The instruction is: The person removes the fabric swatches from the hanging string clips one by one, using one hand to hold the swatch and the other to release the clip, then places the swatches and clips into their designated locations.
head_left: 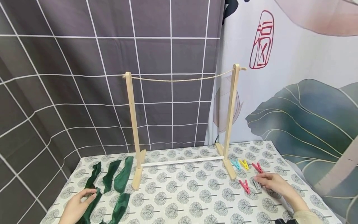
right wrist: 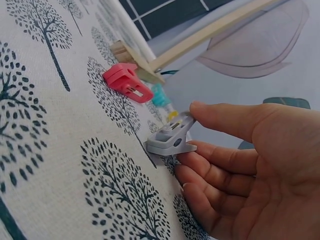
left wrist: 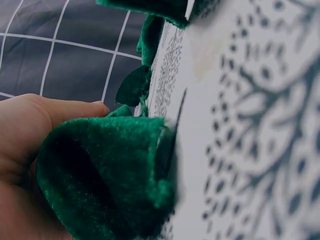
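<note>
My left hand [head_left: 76,207] pinches the upper end of a dark green velvety strip of cloth [head_left: 93,205] at the front left of the table. In the left wrist view the thumb lies along the folded green cloth [left wrist: 105,175]; the fingertips behind it are hidden. On the right, my right hand [head_left: 275,185] holds a grey clothespin [head_left: 257,185] between thumb and fingers. The right wrist view shows the thumb on one handle of the clothespin [right wrist: 172,135] and fingers at the other. A red clothespin [head_left: 244,186] lies just left of it.
Several more green strips [head_left: 123,175] lie around the left hand. A wooden stand [head_left: 134,121] with a rope [head_left: 173,81] strung between its posts stands mid-table. Blue [head_left: 236,165], yellow [head_left: 245,164] and red [head_left: 257,168] clothespins lie by its right foot.
</note>
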A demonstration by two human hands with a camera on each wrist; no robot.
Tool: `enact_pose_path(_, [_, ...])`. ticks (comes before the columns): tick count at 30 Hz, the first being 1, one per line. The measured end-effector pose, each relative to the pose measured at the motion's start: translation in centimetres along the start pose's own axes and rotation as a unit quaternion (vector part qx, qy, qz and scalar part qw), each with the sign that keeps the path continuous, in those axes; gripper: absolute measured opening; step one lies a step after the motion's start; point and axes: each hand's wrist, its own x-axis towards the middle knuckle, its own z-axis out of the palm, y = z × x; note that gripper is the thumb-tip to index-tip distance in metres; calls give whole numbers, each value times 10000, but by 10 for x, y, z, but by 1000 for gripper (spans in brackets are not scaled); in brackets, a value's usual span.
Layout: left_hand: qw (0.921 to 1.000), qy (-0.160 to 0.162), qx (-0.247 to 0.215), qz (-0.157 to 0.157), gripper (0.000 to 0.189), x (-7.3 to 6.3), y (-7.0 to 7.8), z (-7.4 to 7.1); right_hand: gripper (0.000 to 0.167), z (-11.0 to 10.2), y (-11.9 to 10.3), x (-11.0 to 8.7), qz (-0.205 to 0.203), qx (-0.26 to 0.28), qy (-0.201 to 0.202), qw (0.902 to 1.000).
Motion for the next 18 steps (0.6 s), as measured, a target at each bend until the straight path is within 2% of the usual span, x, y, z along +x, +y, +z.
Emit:
enact_pose_path(3, [10000, -6, 0, 59, 40, -2, 1, 0, 68, 2, 1, -1, 72, -59, 49, 9999])
enact_pose_path(8, [9993, -286, -122, 187, 37, 0, -2, 3, 65, 4, 2, -3, 101, -282, 200, 9993])
enact_pose_path(13, [9983, -489, -154, 263, 34, 3, -5, 7, 60, 4, 1, -5, -129, -612, 347, 9974])
enact_pose_path(18, [9980, -586, -104, 216, 40, 3, -5, 3, 55, 8, -3, -5, -331, -842, 453, 9949])
